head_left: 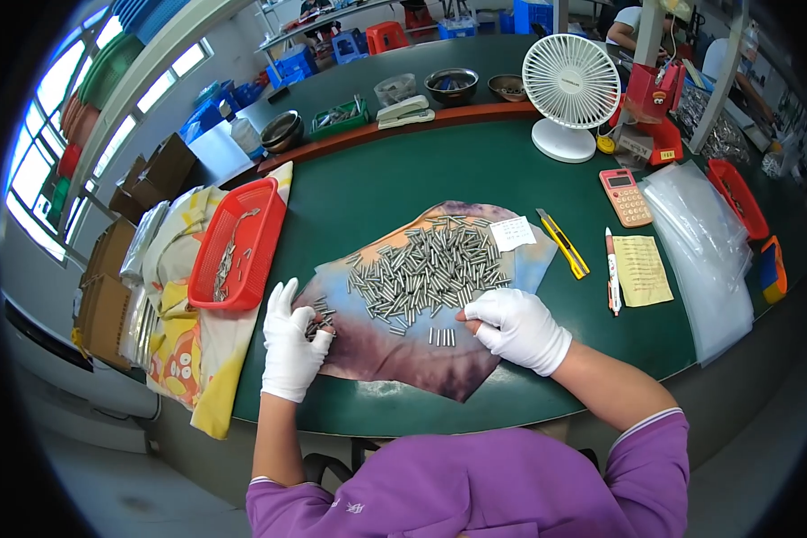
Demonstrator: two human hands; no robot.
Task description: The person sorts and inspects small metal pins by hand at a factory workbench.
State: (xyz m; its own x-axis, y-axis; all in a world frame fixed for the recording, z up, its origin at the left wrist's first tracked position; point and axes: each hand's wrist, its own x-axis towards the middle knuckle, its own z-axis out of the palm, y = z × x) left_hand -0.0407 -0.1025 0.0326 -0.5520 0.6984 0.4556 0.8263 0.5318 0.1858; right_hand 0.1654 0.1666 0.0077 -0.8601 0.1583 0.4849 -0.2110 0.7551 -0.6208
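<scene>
A heap of short silver metal pins (430, 264) lies on a tie-dyed cloth (394, 354) on the green table. My left hand (292, 345), in a white glove with bare fingertips, is at the cloth's left edge. Its thumb and forefinger curl round several metal pins (323, 314), while its other fingers point up. My right hand (520, 330), gloved likewise, rests at the heap's lower right. Its thumb and forefinger are drawn together at the pins; anything between them is too small to make out. Just left of it, several pins (441, 337) stand side by side in a short row.
On the left, a red plastic basket (273, 224) holds some pins on a patterned cloth (175, 269). To the right lie a yellow cutter knife (565, 244), a pen (612, 273), a yellow note (644, 271), a calculator (626, 197) and plastic bags (701, 260). A white fan (565, 148) stands behind.
</scene>
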